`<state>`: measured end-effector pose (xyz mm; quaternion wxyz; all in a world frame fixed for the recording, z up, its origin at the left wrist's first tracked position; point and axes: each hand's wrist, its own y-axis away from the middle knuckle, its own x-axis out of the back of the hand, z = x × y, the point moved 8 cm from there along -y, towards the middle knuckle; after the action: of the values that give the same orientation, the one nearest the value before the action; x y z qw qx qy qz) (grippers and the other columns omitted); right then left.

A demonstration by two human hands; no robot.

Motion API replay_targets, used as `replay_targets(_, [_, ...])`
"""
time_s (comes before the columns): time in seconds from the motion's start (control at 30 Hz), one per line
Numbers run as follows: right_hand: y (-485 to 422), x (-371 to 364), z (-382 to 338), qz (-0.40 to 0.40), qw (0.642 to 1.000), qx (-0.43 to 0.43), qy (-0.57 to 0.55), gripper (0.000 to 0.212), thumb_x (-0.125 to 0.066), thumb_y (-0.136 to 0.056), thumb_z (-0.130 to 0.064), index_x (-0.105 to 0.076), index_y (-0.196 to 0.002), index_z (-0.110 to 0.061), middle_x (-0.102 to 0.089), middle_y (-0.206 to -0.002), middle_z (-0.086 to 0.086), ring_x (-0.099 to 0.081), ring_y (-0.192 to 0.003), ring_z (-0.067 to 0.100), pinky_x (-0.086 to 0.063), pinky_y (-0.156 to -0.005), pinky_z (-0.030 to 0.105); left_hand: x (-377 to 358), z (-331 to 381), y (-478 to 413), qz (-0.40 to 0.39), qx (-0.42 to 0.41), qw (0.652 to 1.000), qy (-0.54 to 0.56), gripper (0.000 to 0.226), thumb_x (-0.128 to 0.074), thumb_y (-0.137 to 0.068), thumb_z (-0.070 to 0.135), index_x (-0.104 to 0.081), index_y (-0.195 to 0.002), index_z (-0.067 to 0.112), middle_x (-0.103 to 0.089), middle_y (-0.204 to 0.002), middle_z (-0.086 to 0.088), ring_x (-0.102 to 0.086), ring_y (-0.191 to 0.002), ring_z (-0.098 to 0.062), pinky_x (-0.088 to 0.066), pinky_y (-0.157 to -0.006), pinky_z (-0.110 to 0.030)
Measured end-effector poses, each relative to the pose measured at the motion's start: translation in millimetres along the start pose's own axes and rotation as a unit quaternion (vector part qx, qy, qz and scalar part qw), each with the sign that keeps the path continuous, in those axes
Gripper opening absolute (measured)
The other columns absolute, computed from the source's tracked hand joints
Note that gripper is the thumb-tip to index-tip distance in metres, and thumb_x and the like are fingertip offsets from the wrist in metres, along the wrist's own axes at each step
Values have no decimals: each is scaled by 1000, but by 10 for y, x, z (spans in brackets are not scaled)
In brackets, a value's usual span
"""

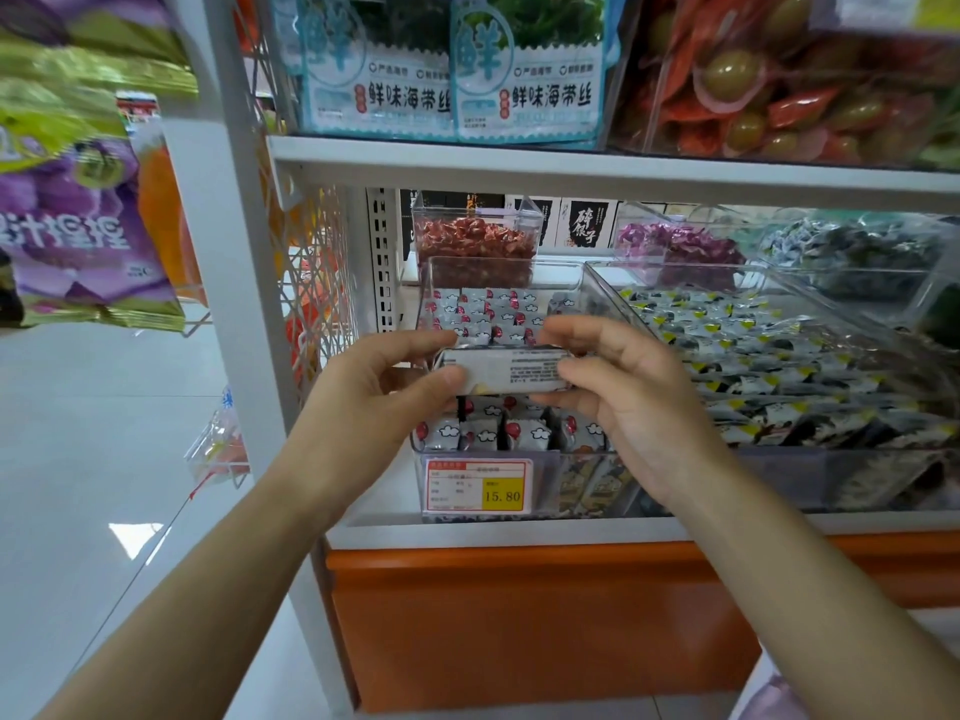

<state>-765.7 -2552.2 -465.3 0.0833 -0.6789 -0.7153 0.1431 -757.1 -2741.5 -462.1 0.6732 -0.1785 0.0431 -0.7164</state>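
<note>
A small white snack packet [506, 368] with fine print on its back is held between both hands in front of a store shelf. My left hand [384, 387] pinches its left end with thumb and fingers. My right hand [618, 392] pinches its right end the same way. Right behind and below the packet stands a clear plastic bin [550, 459] filled with several similar white packets printed with red and cloud shapes [483, 433]. A price tag [478, 485] reading 15.80 is fixed to the bin's front.
A larger clear bin [769, 366] of grey-and-yellow packets sits to the right. Bins of red [475, 246] and purple [675, 241] sweets stand behind. Seaweed bags [447, 70] fill the shelf above. Purple bags [78, 200] hang at left. An orange base panel [519, 615] lies below the shelf.
</note>
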Motion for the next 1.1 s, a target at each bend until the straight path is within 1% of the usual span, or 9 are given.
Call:
replay_targets(0.13, [17,37,-36,25,993,26,113,12,-67,-83,-15,-74,-90,-22,-73,-94,-2,-67,-93,18,-54,-82,41,2,1,-13,-2,-3,999,-33,32,-69,-80,24,-66,-110,30,-68,-105,3,-64,-99,-9,-54,-87,-33])
replay_targets(0.27, [46,65,-126,62,984,59,156,14,-67,-82,-18,-71,-71,-26,-70,-71,-7,-65,-73,15,-56,-71,37,-64,15,-1,-24,-13,998,-64,31,-73,-77,21,-65,-103,33,-64,-106,2,-61,-100,-11,-51,-91,-35])
replay_targets(0.37, [74,31,-199,71,969,102,211,16,-65,-85,-18,-68,-70,-23,-66,-64,-7,-62,-64,7,-52,-60,24,-100,-2,9,-33,4,998,-46,23,-73,-73,28,-65,-95,29,-67,-96,-3,-65,-91,-14,-55,-83,-31])
replay_targets(0.47, [99,-54,-224,50,959,120,250,12,-64,-85,-19,-68,-74,-19,-65,-67,-10,-60,-65,0,-46,-60,12,-82,-10,8,-24,19,999,-38,19,-71,-73,34,-65,-83,19,-69,-82,-2,-66,-82,-20,-57,-75,-36])
replay_targets(0.57, [126,-109,-233,33,958,128,254,12,-64,-86,-18,-68,-75,-19,-65,-69,-10,-60,-66,0,-46,-61,13,-40,-17,-15,-11,31,999,-36,14,-69,-78,26,-65,-72,14,-68,-77,-7,-67,-78,-25,-59,-71,-42])
replay_targets(0.67, [151,-157,-254,19,956,141,257,17,-64,-86,-14,-66,-72,-22,-62,-66,-13,-59,-64,-3,-43,-58,9,22,5,-34,4,26,998,-49,21,-68,-81,24,-65,-63,14,-69,-70,-5,-69,-70,-20,-60,-63,-35])
replay_targets(0.9, [145,-196,-216,10,963,136,234,18,-64,-86,-12,-66,-72,-23,-64,-66,-15,-61,-65,-4,-43,-56,7,77,59,-37,14,-4,996,-85,24,-65,-82,26,-67,-66,8,-69,-64,-1,-68,-62,-15,-59,-59,-28])
replay_targets(1.0, [135,-157,-204,31,961,130,243,16,-63,-87,-15,-66,-72,-22,-64,-67,-12,-60,-64,-2,-45,-57,11,50,78,-24,-1,-15,996,-91,23,-64,-77,37,-69,-74,15,-70,-71,2,-67,-68,-12,-58,-64,-26])
replay_targets(1.1, [90,-68,-136,54,967,90,231,16,-61,-88,-20,-68,-74,-15,-67,-71,2,-65,-69,15,-55,-62,35,2,86,3,-33,-16,993,-110,32,-64,-60,49,-67,-84,28,-69,-83,5,-64,-78,-4,-53,-66,-15])
